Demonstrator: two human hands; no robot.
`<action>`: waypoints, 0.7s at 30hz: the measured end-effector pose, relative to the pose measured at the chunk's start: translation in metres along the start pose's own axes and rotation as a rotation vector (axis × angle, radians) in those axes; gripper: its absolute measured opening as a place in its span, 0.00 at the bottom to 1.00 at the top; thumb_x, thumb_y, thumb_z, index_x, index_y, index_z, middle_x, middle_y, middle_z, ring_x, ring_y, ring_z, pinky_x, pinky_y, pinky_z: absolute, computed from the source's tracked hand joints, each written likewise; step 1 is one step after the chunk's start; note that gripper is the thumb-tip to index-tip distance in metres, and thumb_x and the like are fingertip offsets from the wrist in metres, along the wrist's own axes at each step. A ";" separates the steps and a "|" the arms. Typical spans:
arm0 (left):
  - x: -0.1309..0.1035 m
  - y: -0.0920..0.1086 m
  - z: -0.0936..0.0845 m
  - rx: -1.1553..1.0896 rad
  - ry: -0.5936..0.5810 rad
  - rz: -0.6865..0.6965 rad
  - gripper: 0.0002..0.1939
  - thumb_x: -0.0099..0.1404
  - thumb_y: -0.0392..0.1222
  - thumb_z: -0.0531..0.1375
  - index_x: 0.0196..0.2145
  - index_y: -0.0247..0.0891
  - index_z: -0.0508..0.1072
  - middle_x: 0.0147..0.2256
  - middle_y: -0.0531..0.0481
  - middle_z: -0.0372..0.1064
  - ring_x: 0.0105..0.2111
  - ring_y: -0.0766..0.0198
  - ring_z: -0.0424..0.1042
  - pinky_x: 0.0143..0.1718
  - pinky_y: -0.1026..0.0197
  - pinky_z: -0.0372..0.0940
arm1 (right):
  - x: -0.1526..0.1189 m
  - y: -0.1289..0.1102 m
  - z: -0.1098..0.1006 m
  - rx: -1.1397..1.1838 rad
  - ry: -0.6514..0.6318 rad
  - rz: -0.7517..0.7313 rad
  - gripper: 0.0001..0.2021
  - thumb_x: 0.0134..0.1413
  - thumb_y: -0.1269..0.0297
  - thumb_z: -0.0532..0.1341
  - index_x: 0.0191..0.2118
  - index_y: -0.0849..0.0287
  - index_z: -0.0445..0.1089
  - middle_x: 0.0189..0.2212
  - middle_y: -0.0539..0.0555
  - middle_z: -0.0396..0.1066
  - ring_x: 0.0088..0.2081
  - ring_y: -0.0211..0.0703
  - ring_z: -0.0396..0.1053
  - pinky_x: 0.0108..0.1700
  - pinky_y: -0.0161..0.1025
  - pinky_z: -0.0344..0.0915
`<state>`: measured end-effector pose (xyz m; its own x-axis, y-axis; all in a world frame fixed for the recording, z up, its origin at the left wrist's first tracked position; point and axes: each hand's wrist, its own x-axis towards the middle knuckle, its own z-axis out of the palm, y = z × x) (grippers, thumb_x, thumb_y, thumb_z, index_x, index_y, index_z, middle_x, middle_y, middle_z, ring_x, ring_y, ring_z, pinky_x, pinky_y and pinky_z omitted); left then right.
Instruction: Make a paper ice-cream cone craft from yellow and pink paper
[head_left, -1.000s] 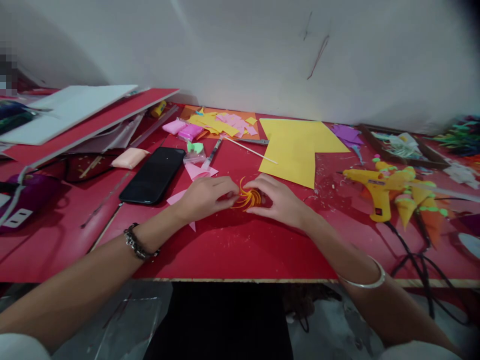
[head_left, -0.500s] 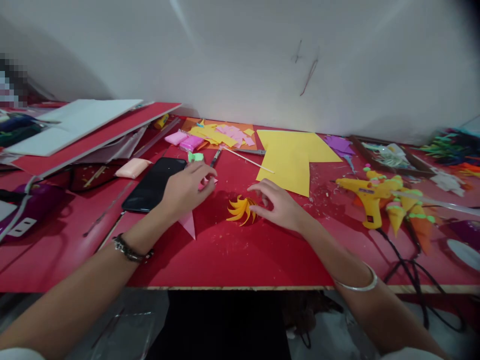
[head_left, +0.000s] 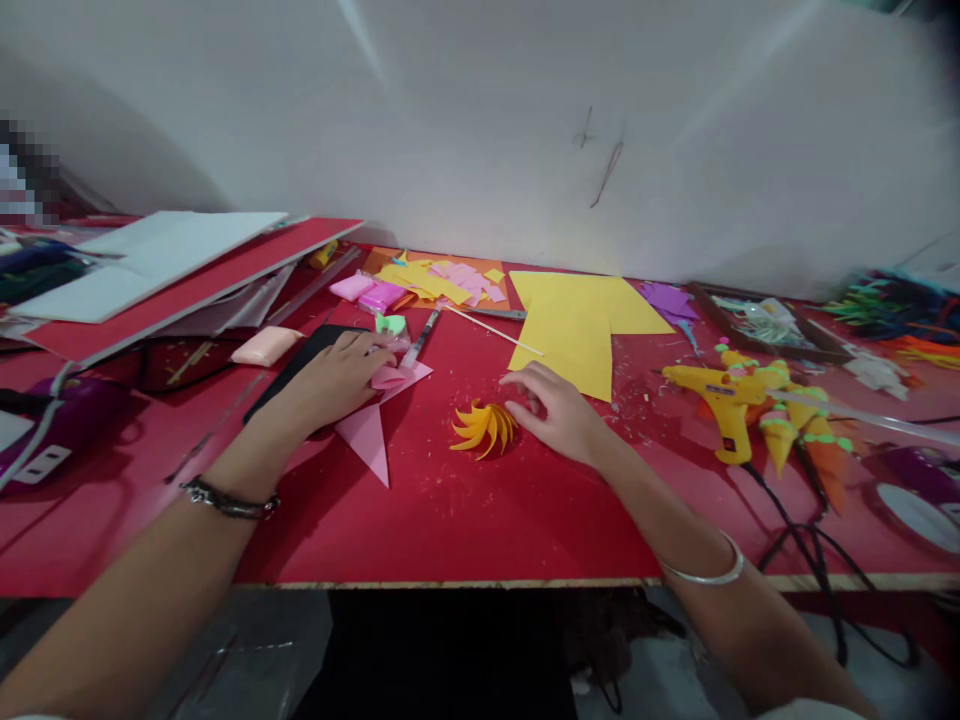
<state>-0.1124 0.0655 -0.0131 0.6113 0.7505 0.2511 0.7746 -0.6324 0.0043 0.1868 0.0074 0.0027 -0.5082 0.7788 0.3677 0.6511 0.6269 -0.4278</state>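
Observation:
An orange-yellow spiral flower with thin curved petals (head_left: 484, 428) sits on the red tabletop. Just to its right rests my right hand (head_left: 559, 412), empty, its fingers loosely curled and apart. My left hand (head_left: 341, 375) reaches over a black phone (head_left: 281, 378), fingers stretched out onto a pink pointed paper cutout (head_left: 367, 440). Part of that pink piece lies under the fingertips, and whether they pinch it is hard to see. Beyond this hand are a pen (head_left: 426, 335) and a small green packet (head_left: 391, 324).
Yellow sheet (head_left: 568, 330) lies behind the flower, with a thin white stick (head_left: 495, 331) by it. Right stand a yellow glue gun (head_left: 724, 400), its cord, and small cone-shaped crafts (head_left: 780, 438). Boards (head_left: 172, 255) are stacked at left. Paper scraps (head_left: 450, 280) lie at the back.
My left hand has moved left and down onto the pink cutout and phone, away from the flower. My right hand has drawn slightly right, off the flower, which shows more fully.

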 end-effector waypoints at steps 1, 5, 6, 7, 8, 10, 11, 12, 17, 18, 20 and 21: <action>0.001 0.001 -0.001 0.033 -0.021 0.019 0.18 0.58 0.40 0.51 0.47 0.42 0.64 0.50 0.45 0.61 0.48 0.54 0.59 0.48 0.51 0.55 | 0.000 0.002 -0.003 -0.025 0.009 -0.002 0.11 0.53 0.64 0.51 0.43 0.58 0.62 0.35 0.55 0.65 0.31 0.39 0.63 0.33 0.36 0.60; 0.002 0.001 -0.003 0.073 0.018 0.056 0.19 0.58 0.39 0.50 0.49 0.41 0.63 0.49 0.44 0.62 0.46 0.54 0.61 0.47 0.52 0.56 | -0.002 0.013 -0.027 -0.179 0.031 0.052 0.09 0.54 0.63 0.50 0.32 0.59 0.65 0.27 0.53 0.66 0.28 0.37 0.61 0.30 0.34 0.55; 0.003 0.001 -0.003 0.081 0.026 0.058 0.19 0.59 0.39 0.50 0.49 0.41 0.63 0.49 0.44 0.62 0.46 0.54 0.62 0.46 0.52 0.57 | -0.004 0.017 -0.034 -0.224 0.032 0.087 0.10 0.54 0.63 0.50 0.27 0.60 0.64 0.24 0.51 0.64 0.25 0.36 0.60 0.28 0.33 0.54; 0.003 0.000 -0.003 0.091 0.027 0.060 0.19 0.59 0.39 0.50 0.49 0.41 0.63 0.48 0.45 0.63 0.45 0.54 0.62 0.45 0.53 0.57 | -0.005 0.020 -0.040 -0.266 0.036 0.128 0.13 0.54 0.61 0.49 0.23 0.60 0.62 0.20 0.50 0.62 0.23 0.35 0.58 0.26 0.33 0.52; 0.003 -0.001 -0.002 0.100 0.024 0.060 0.18 0.59 0.39 0.50 0.48 0.41 0.64 0.48 0.45 0.63 0.44 0.54 0.63 0.44 0.53 0.58 | -0.006 0.023 -0.046 -0.301 0.043 0.162 0.15 0.54 0.59 0.49 0.21 0.60 0.60 0.18 0.49 0.59 0.22 0.35 0.56 0.25 0.33 0.50; 0.004 -0.002 0.000 0.115 0.020 0.056 0.15 0.58 0.40 0.51 0.45 0.42 0.65 0.47 0.46 0.64 0.43 0.54 0.63 0.42 0.54 0.58 | -0.009 0.028 -0.055 -0.346 0.043 0.224 0.18 0.54 0.57 0.48 0.19 0.59 0.58 0.16 0.48 0.56 0.20 0.34 0.53 0.25 0.33 0.48; 0.004 -0.003 0.000 0.118 0.021 0.051 0.14 0.58 0.41 0.52 0.43 0.42 0.66 0.46 0.46 0.64 0.43 0.54 0.63 0.41 0.54 0.58 | -0.010 0.030 -0.059 -0.363 0.030 0.261 0.18 0.54 0.55 0.47 0.18 0.59 0.57 0.15 0.48 0.56 0.20 0.34 0.53 0.24 0.33 0.48; 0.004 -0.003 0.001 0.121 0.025 0.047 0.13 0.57 0.41 0.53 0.42 0.43 0.66 0.46 0.46 0.64 0.43 0.53 0.63 0.40 0.54 0.58 | -0.012 0.031 -0.062 -0.378 0.002 0.309 0.19 0.54 0.54 0.47 0.18 0.59 0.57 0.15 0.48 0.56 0.20 0.34 0.54 0.24 0.34 0.47; 0.005 0.005 -0.003 0.135 0.134 0.008 0.13 0.59 0.41 0.52 0.43 0.42 0.65 0.43 0.46 0.66 0.42 0.54 0.63 0.41 0.52 0.56 | -0.027 0.032 -0.088 -0.488 -0.254 0.654 0.19 0.47 0.50 0.52 0.15 0.59 0.60 0.16 0.52 0.62 0.19 0.37 0.58 0.23 0.35 0.47; 0.005 0.008 -0.005 0.128 0.159 -0.004 0.13 0.61 0.41 0.51 0.44 0.41 0.65 0.42 0.46 0.67 0.42 0.54 0.63 0.42 0.51 0.55 | -0.034 0.034 -0.097 -0.507 -0.287 0.722 0.20 0.46 0.50 0.53 0.14 0.59 0.60 0.15 0.53 0.63 0.19 0.38 0.58 0.23 0.36 0.47; 0.006 0.013 -0.009 0.096 0.188 -0.018 0.13 0.63 0.42 0.48 0.44 0.39 0.65 0.42 0.46 0.67 0.42 0.55 0.64 0.42 0.50 0.55 | -0.053 0.045 -0.114 -0.526 -0.277 0.844 0.22 0.47 0.50 0.53 0.11 0.59 0.60 0.13 0.55 0.62 0.17 0.37 0.58 0.23 0.37 0.47; 0.007 0.016 -0.010 0.079 0.193 -0.023 0.14 0.63 0.42 0.47 0.43 0.39 0.65 0.41 0.46 0.68 0.41 0.56 0.64 0.42 0.50 0.56 | -0.064 0.054 -0.122 -0.531 -0.274 0.907 0.23 0.46 0.50 0.53 0.09 0.59 0.58 0.11 0.55 0.60 0.14 0.37 0.56 0.22 0.38 0.47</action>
<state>-0.0975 0.0591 -0.0017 0.5569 0.7089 0.4328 0.8029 -0.5929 -0.0620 0.3231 -0.0116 0.0564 0.2193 0.9670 -0.1301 0.9749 -0.2225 -0.0109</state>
